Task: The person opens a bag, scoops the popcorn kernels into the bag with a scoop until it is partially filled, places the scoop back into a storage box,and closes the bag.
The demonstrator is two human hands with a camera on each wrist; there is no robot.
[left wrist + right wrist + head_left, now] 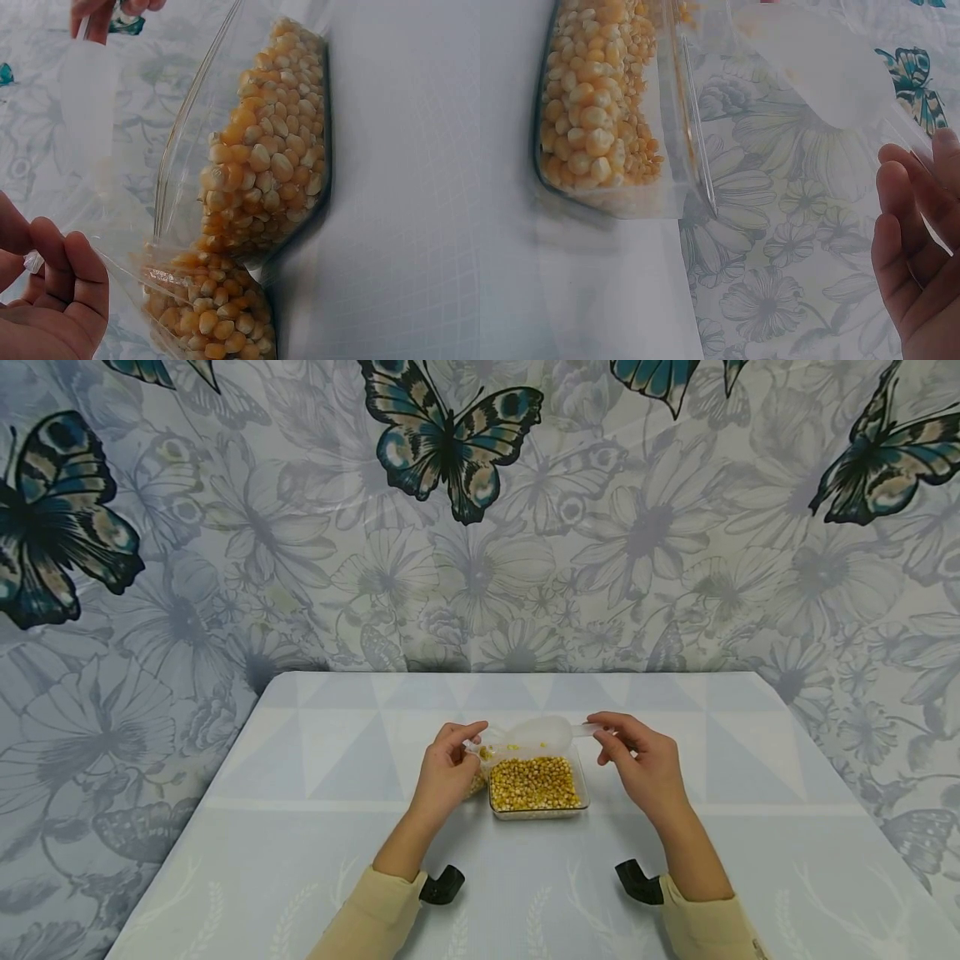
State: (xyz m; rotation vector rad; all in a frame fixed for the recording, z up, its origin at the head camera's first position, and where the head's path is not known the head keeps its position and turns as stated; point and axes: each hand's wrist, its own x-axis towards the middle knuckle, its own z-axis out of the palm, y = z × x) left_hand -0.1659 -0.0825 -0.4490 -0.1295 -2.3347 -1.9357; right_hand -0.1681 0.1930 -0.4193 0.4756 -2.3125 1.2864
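A clear rectangular container [540,815] stands on the table, filled with yellow corn kernels [534,781]. Close against its left side sits a clear plastic bag [217,319] that also has corn kernels in it. My left hand [450,772] pinches the bag's upper edge between thumb and fingers. In my right hand [648,768], a translucent white scoop [543,735] is held by its handle, thumb against fingers. The scoop's bowl hangs above the container's back rim, its tip pointing left toward the bag's mouth. A few yellow kernels show around that tip.
A pale table [337,843] with a triangle pattern spreads around the container. Behind it rises a wall covering [480,585] with flowers and butterflies. Black angled pieces [444,885] stick out from both sleeves near the wrists.
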